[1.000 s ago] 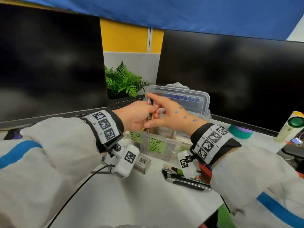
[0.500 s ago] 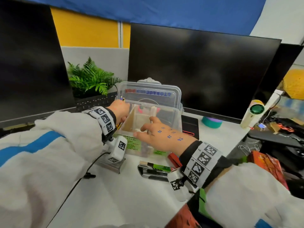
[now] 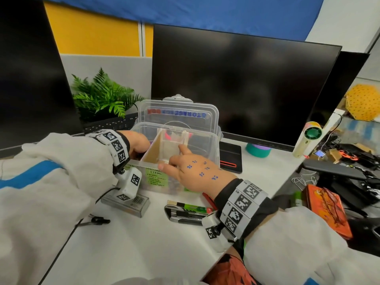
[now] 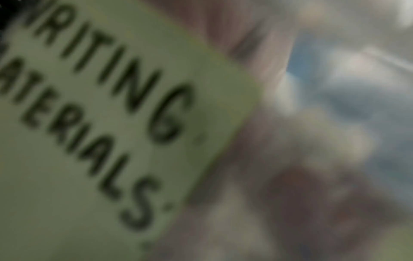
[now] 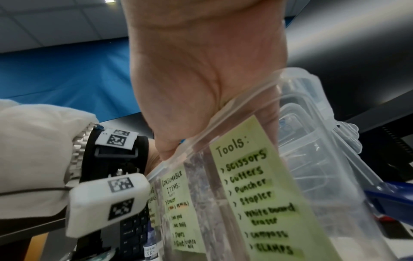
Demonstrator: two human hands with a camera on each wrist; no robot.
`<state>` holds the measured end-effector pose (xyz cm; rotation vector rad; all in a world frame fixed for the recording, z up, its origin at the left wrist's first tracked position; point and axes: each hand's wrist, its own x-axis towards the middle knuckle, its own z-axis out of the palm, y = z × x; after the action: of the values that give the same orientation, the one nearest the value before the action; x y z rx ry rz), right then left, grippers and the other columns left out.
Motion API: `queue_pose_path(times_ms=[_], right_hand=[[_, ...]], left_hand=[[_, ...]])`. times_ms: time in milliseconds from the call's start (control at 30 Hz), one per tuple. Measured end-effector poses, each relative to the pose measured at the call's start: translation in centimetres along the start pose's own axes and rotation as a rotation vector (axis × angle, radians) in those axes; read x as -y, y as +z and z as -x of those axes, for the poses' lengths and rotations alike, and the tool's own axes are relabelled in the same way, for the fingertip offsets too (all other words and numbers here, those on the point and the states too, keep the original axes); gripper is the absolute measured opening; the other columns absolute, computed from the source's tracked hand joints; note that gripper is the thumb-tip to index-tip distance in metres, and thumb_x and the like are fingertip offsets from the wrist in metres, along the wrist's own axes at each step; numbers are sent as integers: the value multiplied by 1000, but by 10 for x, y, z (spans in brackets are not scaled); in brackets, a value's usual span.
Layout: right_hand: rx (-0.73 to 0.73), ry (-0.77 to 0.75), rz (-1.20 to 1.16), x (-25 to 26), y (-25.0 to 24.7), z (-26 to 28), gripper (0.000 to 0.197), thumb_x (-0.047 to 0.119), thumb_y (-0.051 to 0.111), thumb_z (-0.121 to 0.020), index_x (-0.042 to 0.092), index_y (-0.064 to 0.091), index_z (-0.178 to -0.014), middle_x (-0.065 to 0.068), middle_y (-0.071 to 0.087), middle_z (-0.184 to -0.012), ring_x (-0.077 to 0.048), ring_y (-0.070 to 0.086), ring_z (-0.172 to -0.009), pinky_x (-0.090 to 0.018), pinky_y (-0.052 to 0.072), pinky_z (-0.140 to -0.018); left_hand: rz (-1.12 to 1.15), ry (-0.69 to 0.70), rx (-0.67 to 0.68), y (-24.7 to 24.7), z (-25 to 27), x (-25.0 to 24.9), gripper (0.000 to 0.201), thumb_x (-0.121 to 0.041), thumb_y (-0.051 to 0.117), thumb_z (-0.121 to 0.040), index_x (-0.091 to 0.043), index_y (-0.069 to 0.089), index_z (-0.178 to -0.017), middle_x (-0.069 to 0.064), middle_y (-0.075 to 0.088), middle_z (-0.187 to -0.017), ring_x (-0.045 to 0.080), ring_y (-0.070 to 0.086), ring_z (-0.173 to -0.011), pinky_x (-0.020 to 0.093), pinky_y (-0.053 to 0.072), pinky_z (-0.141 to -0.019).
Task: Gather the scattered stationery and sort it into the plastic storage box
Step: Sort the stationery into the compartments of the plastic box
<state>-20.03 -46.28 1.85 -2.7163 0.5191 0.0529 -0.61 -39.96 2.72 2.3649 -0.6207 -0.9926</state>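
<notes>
The clear plastic storage box (image 3: 207, 145) stands open on the desk, split by cardboard dividers (image 3: 152, 147), with green labels (image 5: 252, 185) on its front wall. My left hand (image 3: 137, 144) reaches down into the left compartment, behind the "Writing Materials" label (image 4: 100, 123). Its fingers are hidden by the wall and divider. My right hand (image 3: 171, 159) rests on the front rim, thumb outside and index finger stretched toward a white divider (image 3: 185, 136). It holds nothing.
In front of the box lie a clear barcode case (image 3: 127, 204), a black and silver stapler (image 3: 185, 215), a green item (image 3: 194, 207), a red pen (image 3: 208, 201) and a black clip (image 3: 96, 220). A teal tape roll (image 3: 258, 150), a black pad (image 3: 230, 159) and a hand fan (image 3: 306, 138) sit to the right.
Both hands were together above the box around some coloured pencils. My left hand has gone down into the left compartment, and my right hand has dropped onto the front rim.
</notes>
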Motion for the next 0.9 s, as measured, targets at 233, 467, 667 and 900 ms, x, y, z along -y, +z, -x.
queue_pose_path(times_ms=[233, 467, 667, 900], right_hand=[[-17, -13, 60, -1, 2, 2, 43, 71, 28, -94, 41, 41, -67, -21, 9, -164, -28, 23, -151, -47, 41, -105], [-143, -24, -3, 2, 3, -1, 39, 64, 46, -91, 30, 64, -86, -12, 39, -150, -30, 29, -144, -47, 35, -109], [-583, -551, -80, 52, 24, -2, 3, 13, 63, -84, 12, 65, -83, -1, 59, -90, -20, 55, -87, -37, 48, -78], [-132, -370, -54, 91, 69, -24, 29, 33, 68, -87, 21, 66, -114, 4, 59, -111, -13, 52, -99, -25, 37, -81]], left_hand=[[-237, 65, -74, -9, 22, -4, 38, -29, 47, -106, 3, 67, -111, 18, 72, -109, 35, 71, -97, 45, 58, -89], [-521, 423, -502, -20, 59, 22, 21, -25, 52, -96, -17, 71, -92, 3, 70, -92, 23, 67, -89, 33, 54, -75], [-247, 485, -685, -38, 77, 84, 4, -23, 58, -93, -22, 55, -95, -2, 65, -80, 17, 60, -72, 31, 47, -58], [-475, 403, -288, -36, 85, 169, 11, -37, 69, -89, -33, 64, -98, -14, 64, -96, 10, 62, -88, 23, 51, -75]])
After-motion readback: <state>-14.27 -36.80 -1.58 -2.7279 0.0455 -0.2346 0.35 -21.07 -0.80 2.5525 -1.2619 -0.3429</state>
